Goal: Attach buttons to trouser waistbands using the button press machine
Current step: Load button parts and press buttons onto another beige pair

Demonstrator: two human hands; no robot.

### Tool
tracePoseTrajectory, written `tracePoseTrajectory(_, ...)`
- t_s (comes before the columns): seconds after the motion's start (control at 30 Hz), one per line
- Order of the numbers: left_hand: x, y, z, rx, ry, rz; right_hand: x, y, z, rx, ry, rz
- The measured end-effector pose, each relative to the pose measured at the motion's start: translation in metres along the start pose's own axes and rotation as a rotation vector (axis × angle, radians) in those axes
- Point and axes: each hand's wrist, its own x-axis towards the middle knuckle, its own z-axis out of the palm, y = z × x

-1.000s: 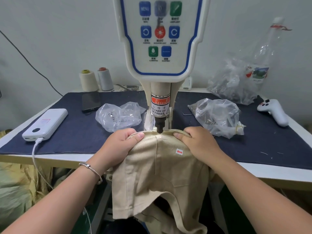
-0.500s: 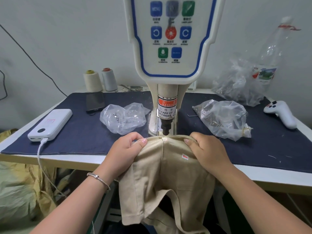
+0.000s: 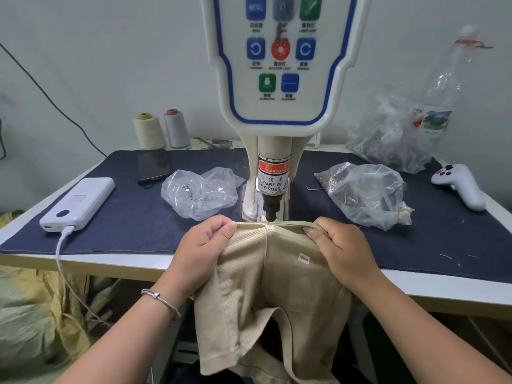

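Beige trousers (image 3: 271, 278) hang over the table's front edge, their waistband stretched just under the dark punch (image 3: 271, 209) of the white button press machine (image 3: 277, 65). My left hand (image 3: 205, 245) pinches the waistband left of the punch. My right hand (image 3: 340, 248) pinches it on the right side. A small white sticker with a red arrow (image 3: 304, 258) sits on the fabric near my right thumb. The die under the waistband is hidden.
Clear plastic bags of small metal parts lie left (image 3: 201, 192) and right (image 3: 365, 192) of the machine. A white power bank (image 3: 79, 203) with cable, a dark phone (image 3: 153, 165), two thread cones (image 3: 162, 129), a white controller (image 3: 461, 185) and a plastic bottle (image 3: 446, 87) stand on the navy cloth (image 3: 124, 217).
The waistband slid slightly toward me and back under the punch while both hands kept their pinch. The view shifted left and nearer.
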Motion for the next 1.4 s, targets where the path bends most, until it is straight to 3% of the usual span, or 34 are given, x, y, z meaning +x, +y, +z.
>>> tracePoseTrajectory(0.37,0.0,0.002,0.004,0.021,0.019,0.004,0.002,0.0,0.002,0.043,0.032,0.027)
tracePoseTrajectory(0.57,0.0,0.002,0.003,0.217,0.028,0.001,-0.004,-0.001,0.007,-0.313,0.043,-0.069)
tracePoseTrajectory(0.7,0.0,0.001,0.001,0.25,0.029,0.013,-0.003,-0.001,0.009,-0.396,0.039,-0.071)
tracePoseTrajectory(1.4,0.0,-0.003,0.004,0.093,0.038,-0.019,-0.003,-0.002,0.01,-0.389,0.055,-0.04)
